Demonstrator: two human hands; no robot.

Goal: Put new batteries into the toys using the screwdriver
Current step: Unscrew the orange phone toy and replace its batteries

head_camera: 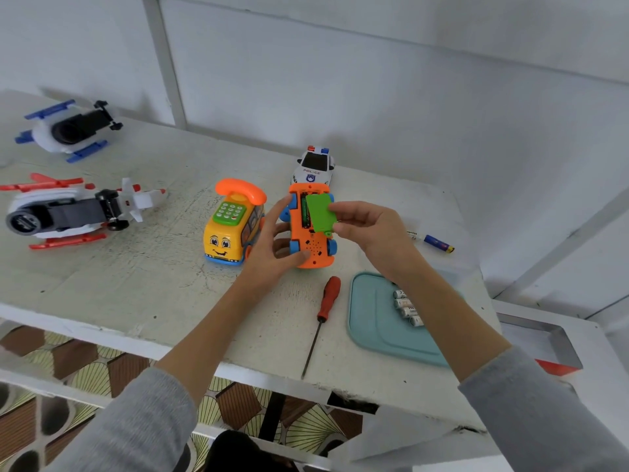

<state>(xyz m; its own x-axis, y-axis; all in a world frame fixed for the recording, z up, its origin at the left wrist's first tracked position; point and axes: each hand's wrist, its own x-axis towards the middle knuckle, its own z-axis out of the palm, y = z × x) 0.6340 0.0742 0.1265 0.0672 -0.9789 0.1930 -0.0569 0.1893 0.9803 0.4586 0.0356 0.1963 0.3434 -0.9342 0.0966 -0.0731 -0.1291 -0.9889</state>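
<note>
An orange toy car (311,248) with blue wheels is held belly-up above the table, and my left hand (272,248) grips its left side. My right hand (366,226) pinches the green battery cover (319,212) over the toy's battery bay, where a battery shows at the left edge. A red-handled screwdriver (327,299) lies on the table below the toy. Several batteries (406,306) lie on a teal tray (371,321) at the right, partly hidden by my right forearm.
A yellow phone-bus toy (233,226) stands just left of my left hand. A police car (315,166) sits behind the orange toy. Two upturned helicopter toys (71,209) (69,129) lie at the far left. A blue marker (434,241) lies at the right. The white table (163,267) ends near me.
</note>
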